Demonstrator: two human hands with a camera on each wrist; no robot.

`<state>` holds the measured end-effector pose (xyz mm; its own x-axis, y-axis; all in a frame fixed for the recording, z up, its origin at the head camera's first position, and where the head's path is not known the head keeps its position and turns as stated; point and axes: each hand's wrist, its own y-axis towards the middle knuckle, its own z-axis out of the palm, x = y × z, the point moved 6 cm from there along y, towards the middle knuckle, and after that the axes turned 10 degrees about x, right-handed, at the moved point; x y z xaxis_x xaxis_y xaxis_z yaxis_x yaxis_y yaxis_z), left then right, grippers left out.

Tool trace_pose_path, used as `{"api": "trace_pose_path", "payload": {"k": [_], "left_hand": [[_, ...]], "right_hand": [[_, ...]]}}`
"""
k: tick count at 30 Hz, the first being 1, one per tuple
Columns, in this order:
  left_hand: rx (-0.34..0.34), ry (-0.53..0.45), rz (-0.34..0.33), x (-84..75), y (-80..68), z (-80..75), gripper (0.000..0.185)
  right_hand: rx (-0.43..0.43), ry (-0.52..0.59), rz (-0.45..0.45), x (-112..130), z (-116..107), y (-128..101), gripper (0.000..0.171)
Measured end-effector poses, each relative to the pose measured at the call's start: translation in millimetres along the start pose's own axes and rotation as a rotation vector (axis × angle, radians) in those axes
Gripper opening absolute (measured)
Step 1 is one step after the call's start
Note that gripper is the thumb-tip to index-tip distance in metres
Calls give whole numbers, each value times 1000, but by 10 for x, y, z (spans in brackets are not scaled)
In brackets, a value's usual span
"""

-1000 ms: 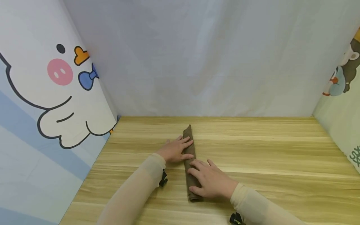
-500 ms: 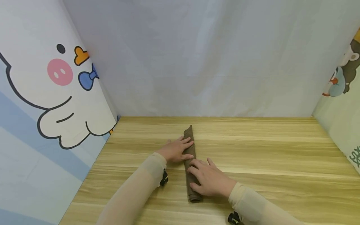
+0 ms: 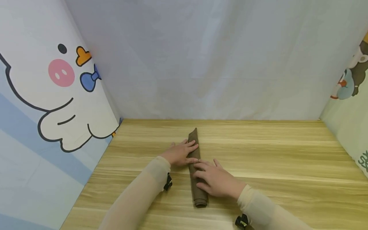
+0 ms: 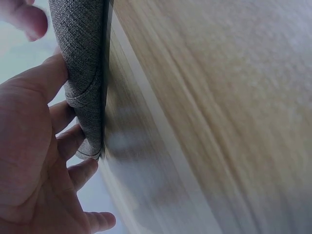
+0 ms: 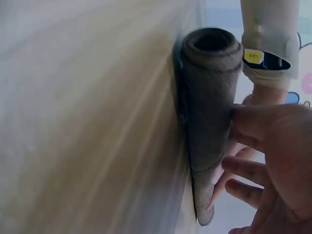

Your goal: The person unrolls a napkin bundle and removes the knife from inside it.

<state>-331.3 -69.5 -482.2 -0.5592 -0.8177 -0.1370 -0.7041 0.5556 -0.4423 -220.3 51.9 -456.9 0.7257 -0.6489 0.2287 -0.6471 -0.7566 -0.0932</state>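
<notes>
The person wears long, cream-coloured sleeves [image 3: 133, 198], which are a little wrinkled near the wrists. At each wrist sits a small black device [image 3: 242, 220]; the left one shows a yellow label [image 5: 254, 56].

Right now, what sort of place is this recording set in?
Probably a screened-off recording booth: a wood-grain table, a plain pale fabric backdrop behind it, and a cartoon-printed panel along its left side.

I can read no words: the yellow label [image 5: 254, 56] at my left wrist [image 5: 271, 92] is too blurred, the green wall squiggles [image 3: 364, 160] illegible.
</notes>
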Motion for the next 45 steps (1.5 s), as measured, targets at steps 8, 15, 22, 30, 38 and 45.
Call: {"api": "trace_pose_path", "payload": {"k": [8, 15, 22, 30, 38, 45], "left_hand": [[3, 18, -13, -3, 0, -8, 73], [3, 18, -11, -3, 9, 10, 73], [12, 14, -17, -5, -18, -11, 74], [18, 18, -16, -54, -69, -45, 73], [21, 27, -17, -76, -45, -39, 73], [18, 27, -17, -66, -50, -48, 74]], "right_hand": [[-8, 4, -25, -196, 13, 14, 38], [-28, 52, -77, -226, 39, 19, 29], [-67, 93, -81, -220, 34, 39, 23], [-88, 147, -85, -199, 42, 20, 19], [-186, 57, -123, -198, 3, -52, 14], [-287, -14, -161, -223, -57, -120, 13]]}}
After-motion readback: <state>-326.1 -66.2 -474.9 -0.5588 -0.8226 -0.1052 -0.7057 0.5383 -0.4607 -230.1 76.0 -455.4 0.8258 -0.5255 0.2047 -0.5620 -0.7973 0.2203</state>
